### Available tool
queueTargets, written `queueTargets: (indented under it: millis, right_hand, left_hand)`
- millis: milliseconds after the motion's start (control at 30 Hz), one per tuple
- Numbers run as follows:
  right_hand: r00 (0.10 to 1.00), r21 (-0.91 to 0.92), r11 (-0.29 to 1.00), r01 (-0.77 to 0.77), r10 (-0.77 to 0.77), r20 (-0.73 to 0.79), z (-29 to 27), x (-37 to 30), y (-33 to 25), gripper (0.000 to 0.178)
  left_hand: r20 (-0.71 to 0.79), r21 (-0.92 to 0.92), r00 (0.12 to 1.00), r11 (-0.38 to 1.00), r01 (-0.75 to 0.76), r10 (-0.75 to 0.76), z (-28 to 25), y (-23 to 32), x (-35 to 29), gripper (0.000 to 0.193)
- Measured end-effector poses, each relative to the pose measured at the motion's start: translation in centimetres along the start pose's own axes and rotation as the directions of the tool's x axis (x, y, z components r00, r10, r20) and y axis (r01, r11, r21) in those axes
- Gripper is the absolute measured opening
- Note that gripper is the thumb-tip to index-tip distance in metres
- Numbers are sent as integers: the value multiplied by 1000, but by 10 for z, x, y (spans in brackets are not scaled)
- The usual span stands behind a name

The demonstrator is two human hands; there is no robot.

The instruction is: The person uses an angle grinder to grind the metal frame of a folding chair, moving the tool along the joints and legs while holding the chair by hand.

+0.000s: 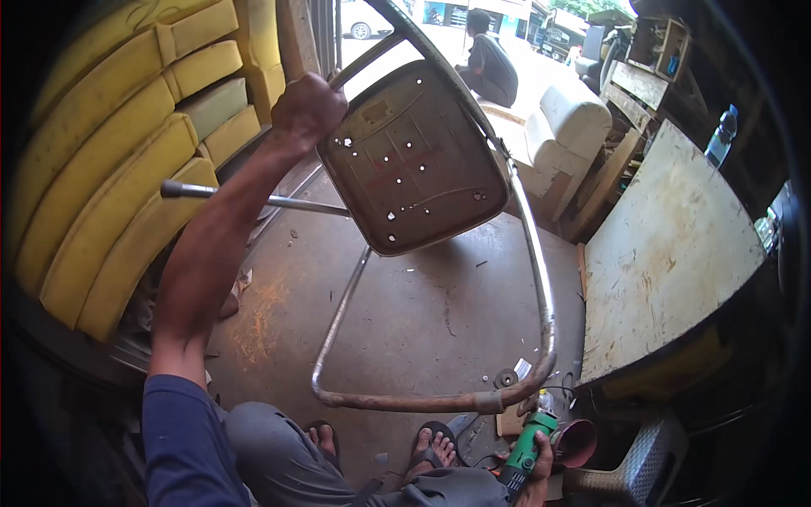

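A metal-tube chair frame (546, 291) is held up tilted in front of me, its lower bar rusty brown. Its brown seat panel (439, 152) is pierced by several holes. My left hand (309, 108) is wrapped round a tube at the upper left of the panel. At the lower right, my right hand (537, 465) grips a green angle grinder (530, 442). The grinder's head is close beneath the frame's lower right bend; whether they touch I cannot tell. A grey-capped leg (182, 189) sticks out behind my left forearm.
Yellow foam pieces (127, 211) are stacked on the left. A pale worn board (667, 253) stands on the right, above a grey woven-pattern stool (638, 460). Small debris lies on the floor (405, 313). A white sofa (574, 114) and a seated person (493, 68) are at the far opening.
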State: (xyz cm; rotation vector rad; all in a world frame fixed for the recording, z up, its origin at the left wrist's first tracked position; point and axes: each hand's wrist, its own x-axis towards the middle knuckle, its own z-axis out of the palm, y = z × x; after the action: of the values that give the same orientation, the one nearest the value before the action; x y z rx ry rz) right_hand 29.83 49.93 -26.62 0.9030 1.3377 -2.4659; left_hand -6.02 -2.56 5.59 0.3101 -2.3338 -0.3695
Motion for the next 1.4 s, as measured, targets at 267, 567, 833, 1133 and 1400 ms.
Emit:
queueTargets:
  millis: [267, 567, 833, 1133, 1400]
  right_hand:
    - [986, 6, 995, 101, -100, -133, -70, -14, 6, 49]
    - [972, -22, 982, 189, -190, -141, -50, -42, -19, 49]
    - [992, -63, 991, 117, -120, -41, -64, -17, -7, 46]
    - [966, -506, 823, 259, -215, 145, 26, 42, -21, 50]
    - [970, -947, -218, 235, -3, 242, 121, 72, -9, 75]
  left_hand:
    - [189, -1, 917, 934, -358, 352, 6, 61, -17, 41]
    - [223, -74, 857, 884, -461, 465, -8, 28, -37, 35]
    - [163, 308, 921, 869, -387, 353, -60, 5, -69, 39]
    - [614, 228, 776, 908, -351, 145, 15, 36, -166, 42]
    - [777, 134, 623, 944, -302, 89, 80, 6, -244, 39]
